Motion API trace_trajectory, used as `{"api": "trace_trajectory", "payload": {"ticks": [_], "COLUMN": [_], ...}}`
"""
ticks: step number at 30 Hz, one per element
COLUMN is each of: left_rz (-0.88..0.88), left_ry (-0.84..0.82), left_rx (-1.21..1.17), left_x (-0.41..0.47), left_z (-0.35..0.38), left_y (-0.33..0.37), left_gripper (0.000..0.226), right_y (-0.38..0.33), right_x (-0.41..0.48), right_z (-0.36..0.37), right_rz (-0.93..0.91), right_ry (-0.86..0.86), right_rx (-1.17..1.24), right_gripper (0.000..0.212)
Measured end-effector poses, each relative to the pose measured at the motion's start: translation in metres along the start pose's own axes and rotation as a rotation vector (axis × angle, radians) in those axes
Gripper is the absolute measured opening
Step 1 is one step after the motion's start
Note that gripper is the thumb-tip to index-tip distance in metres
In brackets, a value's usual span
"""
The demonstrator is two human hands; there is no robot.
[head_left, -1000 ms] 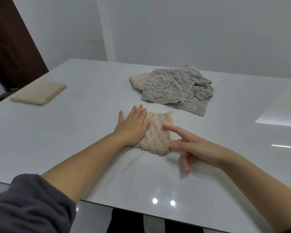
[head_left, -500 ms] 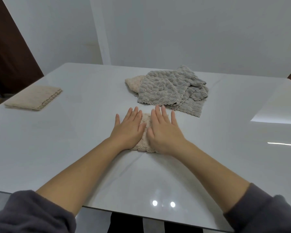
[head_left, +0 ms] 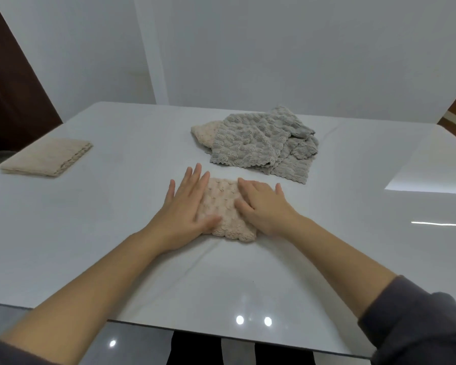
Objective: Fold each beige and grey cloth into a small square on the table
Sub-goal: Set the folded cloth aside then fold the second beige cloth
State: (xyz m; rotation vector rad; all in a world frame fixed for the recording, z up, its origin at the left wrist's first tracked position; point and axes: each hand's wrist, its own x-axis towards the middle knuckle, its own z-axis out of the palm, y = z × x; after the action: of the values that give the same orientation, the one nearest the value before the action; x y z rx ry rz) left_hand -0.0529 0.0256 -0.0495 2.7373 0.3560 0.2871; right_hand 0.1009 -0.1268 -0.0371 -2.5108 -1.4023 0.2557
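Observation:
A small folded beige cloth (head_left: pixel 223 209) lies on the white table (head_left: pixel 90 233) in front of me. My left hand (head_left: pixel 184 209) rests flat on its left side with straight fingers. My right hand (head_left: pixel 263 204) presses on its right side, fingers slightly bent over the top edge. Behind it lies a loose pile of grey cloths (head_left: pixel 258 143), with another beige cloth (head_left: pixel 203 131) sticking out from under its left side.
A folded beige cloth (head_left: pixel 46 158) sits near the table's left edge. The table's front edge runs close to me, with a dark chair below it. White walls stand behind the table, and a dark door is at far left.
My right hand came down from a pointing pose beside the cloth onto the cloth, then both hands slid apart, uncovering its middle.

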Motion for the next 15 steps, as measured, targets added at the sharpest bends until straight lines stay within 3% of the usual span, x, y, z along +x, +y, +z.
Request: {"api": "trace_trajectory", "payload": {"ticks": [2, 4, 9, 15], "left_rz": [0.098, 0.066, -0.372, -0.22], "left_ry": [-0.029, -0.009, 0.181, 0.112], "left_rx": [0.1, 0.215, 0.159, 0.048], "left_x": [-0.02, -0.026, -0.014, 0.01], "left_z": [-0.008, -0.014, -0.033, -0.022], "left_y": [-0.005, -0.017, -0.042, -0.005], "left_gripper": [0.107, 0.109, 0.082, 0.06], "right_y": [0.005, 0.008, 0.012, -0.008], "right_x": [0.008, 0.01, -0.006, -0.005], "right_z": [-0.01, -0.017, -0.028, -0.019], "right_rz": [0.004, 0.008, 0.1, -0.042], "right_ry": [0.058, 0.086, 0.27, 0.178], "right_rx": [0.12, 0.099, -0.005, 0.02], "right_gripper": [0.053, 0.048, 0.034, 0.051]}}
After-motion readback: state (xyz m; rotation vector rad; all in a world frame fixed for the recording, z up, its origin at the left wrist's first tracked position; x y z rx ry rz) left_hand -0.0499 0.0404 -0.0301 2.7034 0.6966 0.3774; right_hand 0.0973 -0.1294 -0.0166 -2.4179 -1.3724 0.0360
